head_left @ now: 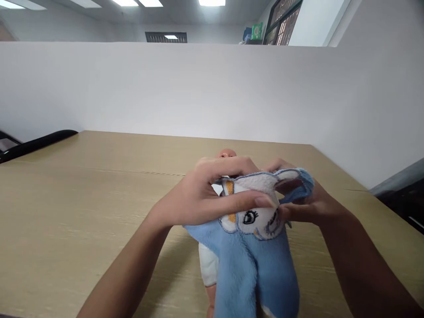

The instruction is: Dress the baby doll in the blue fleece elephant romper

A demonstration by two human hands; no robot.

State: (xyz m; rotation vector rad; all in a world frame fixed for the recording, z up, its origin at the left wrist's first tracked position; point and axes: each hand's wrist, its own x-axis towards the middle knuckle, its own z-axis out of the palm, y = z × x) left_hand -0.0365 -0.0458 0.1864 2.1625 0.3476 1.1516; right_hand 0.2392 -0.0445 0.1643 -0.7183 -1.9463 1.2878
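Note:
A light blue plush doll garment (pixel 274 269) hangs in front of me, its upper part white with an embroidered animal face (pixel 256 218) and orange stripes. My left hand (pixel 212 194) pinches the white part between thumb and fingers. On the other side, my right hand (pixel 304 198) is closed on the cloth beside a blue-edged ear flap. Behind the cloth lies a doll (pixel 227 153); the top of its head shows above my fingers, and white shorts (pixel 208 265) and part of a leg show at lower left. The rest of the doll is hidden.
The light wooden table (pixel 82 212) spreads around the doll, with a white partition wall (pixel 185 92) along its far edge. A black curved object (pixel 39 143) is at the left edge, and a dark object (pixel 404 207) at the right.

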